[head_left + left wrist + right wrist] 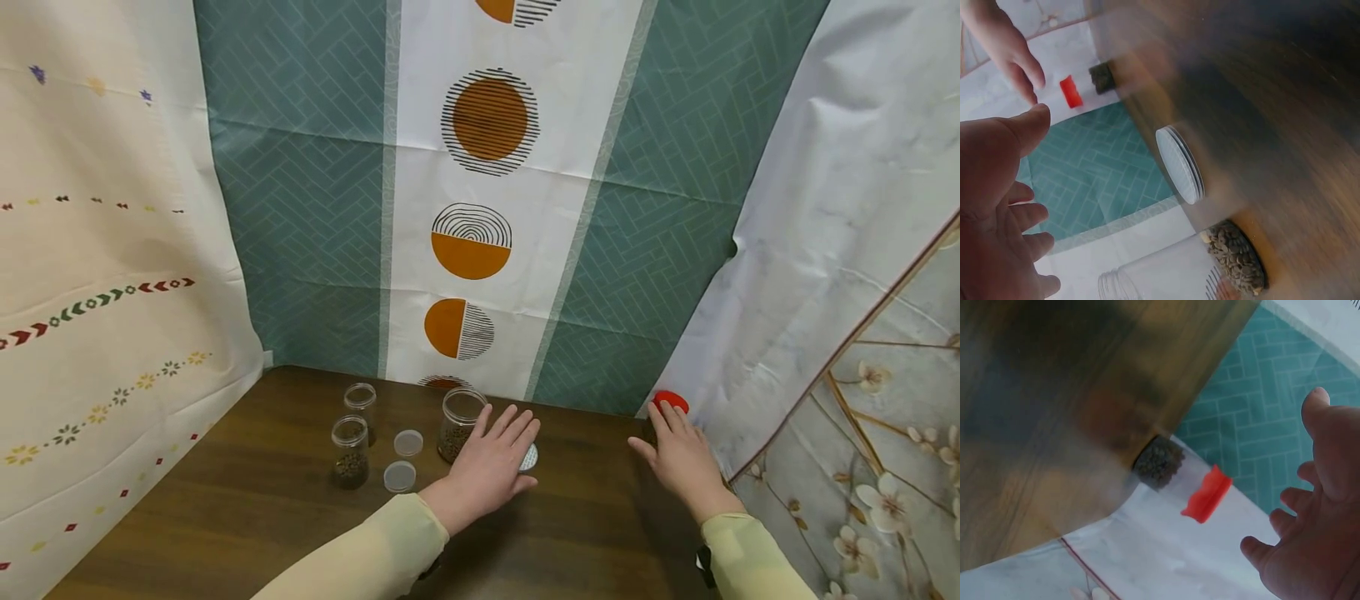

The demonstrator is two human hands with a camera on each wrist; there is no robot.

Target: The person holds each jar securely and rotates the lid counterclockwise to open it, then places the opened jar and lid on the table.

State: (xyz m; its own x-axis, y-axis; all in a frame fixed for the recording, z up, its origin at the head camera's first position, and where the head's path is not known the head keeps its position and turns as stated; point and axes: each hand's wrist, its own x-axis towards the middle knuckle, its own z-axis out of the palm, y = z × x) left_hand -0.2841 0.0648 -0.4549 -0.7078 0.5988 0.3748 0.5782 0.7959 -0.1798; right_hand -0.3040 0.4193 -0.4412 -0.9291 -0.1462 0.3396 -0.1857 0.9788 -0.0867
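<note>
My left hand (pixel 487 462), fingers spread straight, hovers over the table beside a large clear jar (pixel 453 442) without a lid. Small brown pellets or seeds (pixel 1234 257) cover the bottom of that jar. A round white lid (pixel 1179 165) lies near it, partly hidden behind the left hand in the head view. At the far right, my right hand (pixel 686 462) reaches out with its fingers extended, near a clear jar topped by a red lid (pixel 670 401). Dark contents (pixel 1159 464) fill that jar's lower part. The right wrist view shows a gap between hand and jar.
Two small clear jars without lids stand at the left: a rear one (pixel 361 402) and a front one (pixel 351 467) with dark grains. Two flat round lids, one behind (pixel 408 442) and one in front (pixel 400 476), lie beside them. Patterned cloths (pixel 322 208) enclose the wooden table (pixel 247 492).
</note>
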